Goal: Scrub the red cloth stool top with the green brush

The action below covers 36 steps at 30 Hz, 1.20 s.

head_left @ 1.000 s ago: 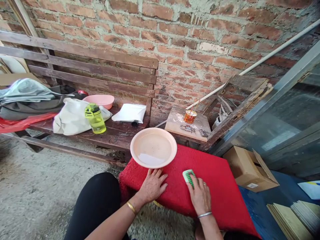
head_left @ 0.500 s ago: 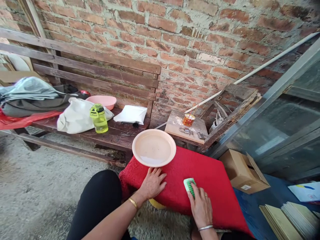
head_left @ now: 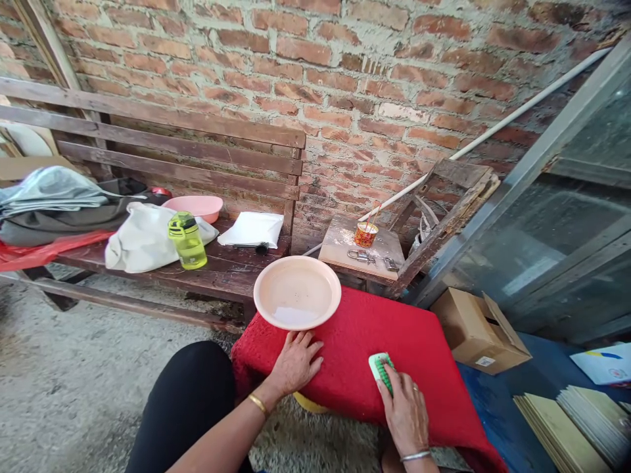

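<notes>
A red cloth [head_left: 355,374] covers a low surface in front of me. My left hand [head_left: 298,361] lies flat on it with the fingers spread, just below a pale pink basin [head_left: 298,323] holding some water. In my right hand [head_left: 404,407] is a scrub brush [head_left: 379,371] with a pale green back and green bristles. The brush rests on the cloth, tilted so that part of its bristles shows, and my fingers cover its near end.
A wooden bench [head_left: 231,269] holds a green water bottle [head_left: 187,243], a white bag [head_left: 138,240] and a pink basin [head_left: 202,209]. A small stand [head_left: 340,240] carries a patterned cup [head_left: 365,234] and a padlock [head_left: 361,255]. To the right is a cardboard box [head_left: 473,328].
My right hand has slid the brush a little to the right and nearer to me over the cloth. My left hand stays in place. The whole view has shifted slightly.
</notes>
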{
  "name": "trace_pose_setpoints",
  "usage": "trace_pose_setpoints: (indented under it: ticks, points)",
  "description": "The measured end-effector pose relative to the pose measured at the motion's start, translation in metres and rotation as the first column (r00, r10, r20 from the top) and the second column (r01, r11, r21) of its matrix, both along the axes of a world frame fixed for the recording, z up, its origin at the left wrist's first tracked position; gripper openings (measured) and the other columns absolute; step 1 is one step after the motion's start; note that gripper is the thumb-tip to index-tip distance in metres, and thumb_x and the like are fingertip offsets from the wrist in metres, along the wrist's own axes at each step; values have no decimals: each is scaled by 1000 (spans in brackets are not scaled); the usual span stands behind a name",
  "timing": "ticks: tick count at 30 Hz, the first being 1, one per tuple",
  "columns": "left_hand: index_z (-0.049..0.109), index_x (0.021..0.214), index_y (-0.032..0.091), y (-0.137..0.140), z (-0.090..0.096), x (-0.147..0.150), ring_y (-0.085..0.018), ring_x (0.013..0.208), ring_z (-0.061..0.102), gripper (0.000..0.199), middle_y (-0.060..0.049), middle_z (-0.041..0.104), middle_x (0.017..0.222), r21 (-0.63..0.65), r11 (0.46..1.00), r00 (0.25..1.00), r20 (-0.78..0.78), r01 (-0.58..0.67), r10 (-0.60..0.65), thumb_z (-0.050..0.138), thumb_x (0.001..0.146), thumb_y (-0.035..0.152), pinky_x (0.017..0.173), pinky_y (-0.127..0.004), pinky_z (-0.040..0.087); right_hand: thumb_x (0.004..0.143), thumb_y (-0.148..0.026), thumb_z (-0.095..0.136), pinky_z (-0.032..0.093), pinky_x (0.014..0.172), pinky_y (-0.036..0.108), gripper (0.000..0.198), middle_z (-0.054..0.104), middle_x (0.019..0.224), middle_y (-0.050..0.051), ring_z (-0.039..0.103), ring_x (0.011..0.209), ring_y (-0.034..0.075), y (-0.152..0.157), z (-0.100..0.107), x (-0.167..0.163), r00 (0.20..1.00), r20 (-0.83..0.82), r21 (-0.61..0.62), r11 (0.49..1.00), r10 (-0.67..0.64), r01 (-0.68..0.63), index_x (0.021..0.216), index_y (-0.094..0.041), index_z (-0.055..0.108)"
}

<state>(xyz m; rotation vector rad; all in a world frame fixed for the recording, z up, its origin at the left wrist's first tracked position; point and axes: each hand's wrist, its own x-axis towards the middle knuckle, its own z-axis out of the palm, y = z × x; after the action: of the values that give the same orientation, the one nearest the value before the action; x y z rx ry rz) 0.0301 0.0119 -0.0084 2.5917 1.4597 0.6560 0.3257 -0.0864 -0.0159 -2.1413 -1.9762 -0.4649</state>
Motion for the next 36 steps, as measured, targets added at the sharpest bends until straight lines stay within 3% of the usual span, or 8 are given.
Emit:
trace_pose_setpoints:
  ticks: [8, 12, 16, 19, 25, 30, 33, 36]
  points:
    - [66, 121, 31, 1, -1, -1, -26, 127, 50, 31, -6, 60, 131, -10, 1000, 1000, -22, -9, 9, 59, 92, 39, 112, -51, 28, 100, -45, 37, 44, 69, 37, 46, 65, 92, 13, 62, 78, 26, 12, 20, 57, 948, -16, 10, 948, -318, 318, 125, -17, 65]
    - [67, 121, 31, 1, -1, -1, -26, 125, 52, 31, -7, 60, 131, 8, 1000, 1000, -20, -12, 12, 60, 91, 38, 111, -50, 30, 100, -45, 42, 46, 78, 36, 39, 66, 100, 10, 62, 87, 24, 15, 15, 2, 997, -80, 84, 996, -5, 11, 124, -25, 65]
    - [67, 121, 32, 0, -1, -2, -25, 123, 53, 30, -6, 62, 128, 48, 999, 1000, -15, -10, 11, 59, 92, 35, 111, -48, 32, 98, -37, 47, 45, 90, 39, 35, 65, 115, 7, 61, 100, 23, 16, -1, -76, 951, -85, 156, 947, 297, -282, 131, -33, 59]
    - [67, 121, 32, 0, -2, -2, -24, 122, 53, 29, -5, 62, 127, 72, 997, 1000, -22, 1, 1, 57, 94, 31, 110, -47, 32, 96, -33, 51, 43, 96, 41, 36, 65, 118, 5, 60, 103, 23, 23, -6, -101, 933, -74, 168, 926, 353, -337, 131, -36, 58]
    - [68, 118, 33, 1, -6, -2, -23, 121, 54, 28, -3, 62, 128, 83, 996, 1000, -13, -20, 21, 55, 94, 26, 110, -46, 33, 97, -34, 49, 45, 82, 38, 34, 65, 111, 10, 63, 96, 25, 51, 19, -30, 995, -71, -63, 996, -72, 67, 129, -31, 61]
    - [69, 117, 32, 0, -4, 0, -23, 122, 54, 27, -4, 62, 129, 36, 999, 999, 16, -35, 34, 56, 93, 29, 110, -47, 33, 100, -41, 37, 44, 68, 39, 44, 66, 101, 17, 64, 85, 29, 45, 23, 49, 859, -26, -59, 858, -512, 510, 134, -24, 59]
    - [68, 118, 33, 0, -2, 1, -24, 122, 54, 28, -4, 62, 130, -5, 999, 999, 17, -37, 37, 56, 93, 30, 110, -49, 33, 99, -47, 36, 45, 71, 42, 52, 67, 101, 18, 65, 86, 30, 37, 14, 62, 840, -52, -86, 841, -539, 534, 142, -22, 52]
    - [68, 119, 33, 1, -1, 1, -25, 122, 54, 29, -5, 62, 130, -18, 999, 999, 13, -35, 35, 56, 93, 31, 110, -50, 34, 97, -43, 42, 47, 75, 42, 53, 68, 108, 18, 66, 93, 30, 35, 6, 49, 895, -142, -158, 902, -423, 401, 144, -21, 49]
